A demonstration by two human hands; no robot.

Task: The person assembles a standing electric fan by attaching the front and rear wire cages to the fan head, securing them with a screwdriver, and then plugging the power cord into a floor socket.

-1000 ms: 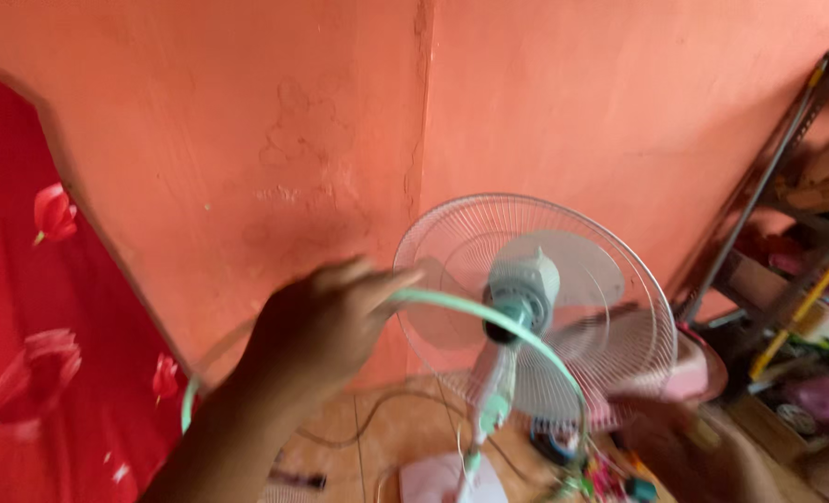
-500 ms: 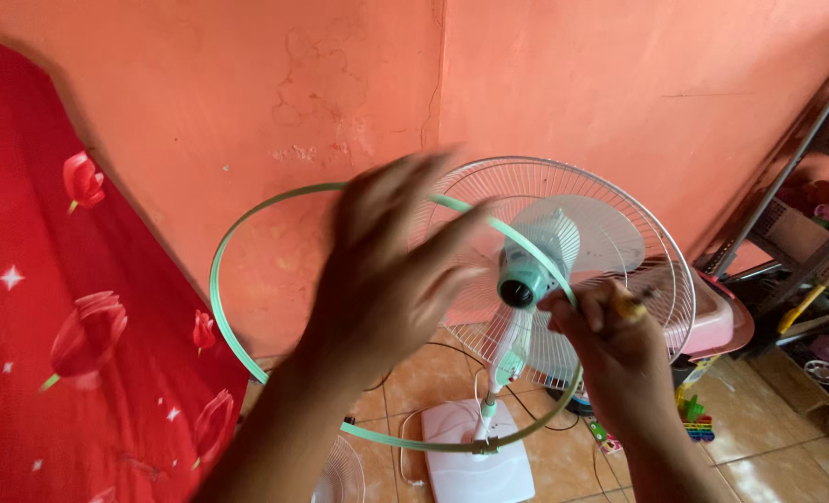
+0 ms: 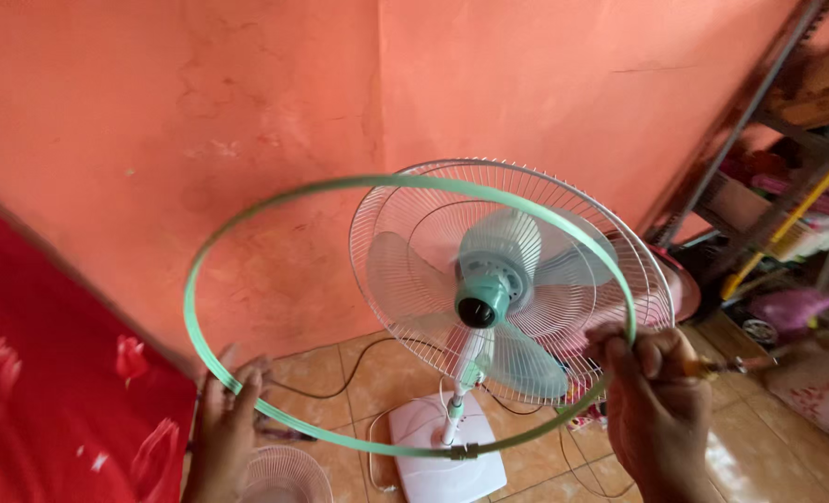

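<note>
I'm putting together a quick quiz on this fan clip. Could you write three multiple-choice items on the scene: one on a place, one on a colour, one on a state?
1. Where is the left hand on the green ring?
A. at its top
B. at its lower left
C. at its right side

2. What colour is the wall behind the fan?
A. orange
B. white
C. blue

3. In what state is the fan's front?
A. covered by a guard
B. open, blades bare
C. wrapped in cloth

Answers: 1 B, the fingers rest on the ring's lower left arc while the right hand grips its right side. 2 A, both wall faces at the corner are orange. 3 B, the blades show with only the rear wire guard behind them, and a second wire guard lies on the floor.
</note>
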